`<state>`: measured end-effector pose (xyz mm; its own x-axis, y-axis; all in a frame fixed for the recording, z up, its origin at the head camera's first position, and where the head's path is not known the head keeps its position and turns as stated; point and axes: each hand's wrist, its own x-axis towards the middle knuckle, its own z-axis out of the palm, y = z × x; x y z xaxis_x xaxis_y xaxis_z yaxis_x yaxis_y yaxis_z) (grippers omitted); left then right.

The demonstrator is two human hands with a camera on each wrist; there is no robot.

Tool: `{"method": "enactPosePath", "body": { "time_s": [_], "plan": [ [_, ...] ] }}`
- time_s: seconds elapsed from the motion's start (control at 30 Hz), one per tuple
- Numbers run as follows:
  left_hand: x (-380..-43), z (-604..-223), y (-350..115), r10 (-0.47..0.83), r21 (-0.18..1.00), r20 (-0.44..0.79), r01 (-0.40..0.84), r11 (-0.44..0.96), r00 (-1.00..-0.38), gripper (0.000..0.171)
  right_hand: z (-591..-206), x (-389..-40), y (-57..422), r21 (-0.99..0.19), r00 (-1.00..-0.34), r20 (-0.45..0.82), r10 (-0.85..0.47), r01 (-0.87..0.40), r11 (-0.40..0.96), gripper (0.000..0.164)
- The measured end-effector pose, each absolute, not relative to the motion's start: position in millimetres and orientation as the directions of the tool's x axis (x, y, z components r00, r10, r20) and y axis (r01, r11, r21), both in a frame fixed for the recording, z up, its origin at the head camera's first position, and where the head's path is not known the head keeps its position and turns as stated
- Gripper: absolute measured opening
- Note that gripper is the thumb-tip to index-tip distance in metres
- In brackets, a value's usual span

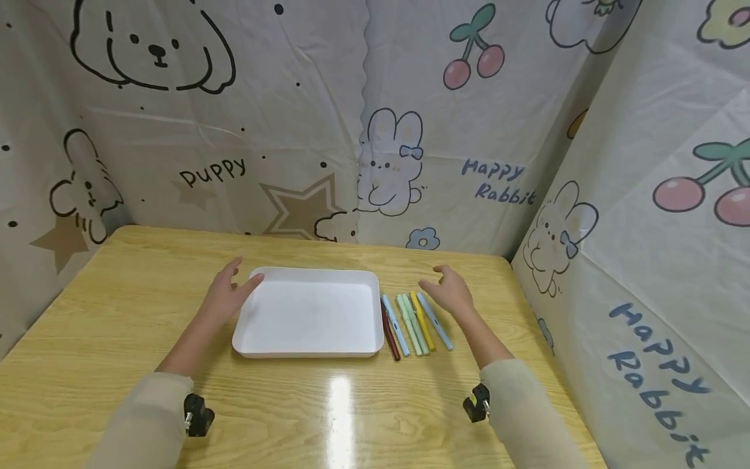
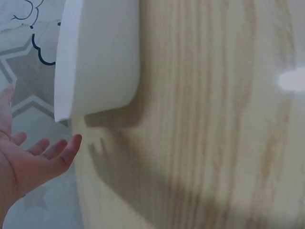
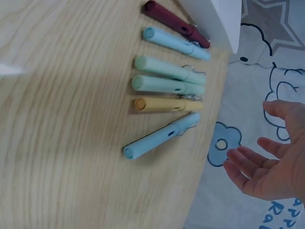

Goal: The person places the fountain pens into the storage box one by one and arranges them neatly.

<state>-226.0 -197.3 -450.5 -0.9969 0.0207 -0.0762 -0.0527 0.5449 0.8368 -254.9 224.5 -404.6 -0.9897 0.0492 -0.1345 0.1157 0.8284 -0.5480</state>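
A white rectangular tray (image 1: 310, 312) with a raised rim lies on the wooden table. At its left end is my left hand (image 1: 227, 293), fingers spread and holding nothing; in the left wrist view the fingers (image 2: 57, 155) are close below the tray's corner (image 2: 105, 62). Several capped pens with metal clips lie in a row right of the tray: a dark red pen (image 3: 176, 24), a light blue pen (image 3: 176, 43), two mint green pens (image 3: 167, 69), a yellow pen (image 3: 167, 104) and another blue pen (image 3: 162, 136), set at a slant. My right hand (image 1: 451, 290) hovers beside that last pen, fingers loosely bent, nothing in it.
The wooden table (image 1: 281, 417) runs back to a printed cloth wall (image 1: 293, 130), with a second cloth side (image 1: 633, 280) along its right edge. Dark camera mounts sit at both wrists, the left one (image 1: 198, 415) and the right one (image 1: 477, 402).
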Motion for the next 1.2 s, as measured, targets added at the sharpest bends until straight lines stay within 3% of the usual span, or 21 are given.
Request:
{"method": "enactPosePath", "body": {
  "time_s": [0.37, 1.2],
  "plan": [
    [-223, -471, -208, -0.016, 0.868, -0.201, -0.186, 0.46, -0.979, 0.086, -433, -251, 245, -0.51, -0.986, -0.159, 0.041, 0.118, 0.852, 0.05],
    [-233, -497, -204, -0.003, 0.912, -0.136, -0.127, 0.389, -0.991, 0.073, -467, -250, 253, -0.441, -0.978, -0.205, -0.034, 0.062, 0.895, 0.044]
  ]
}}
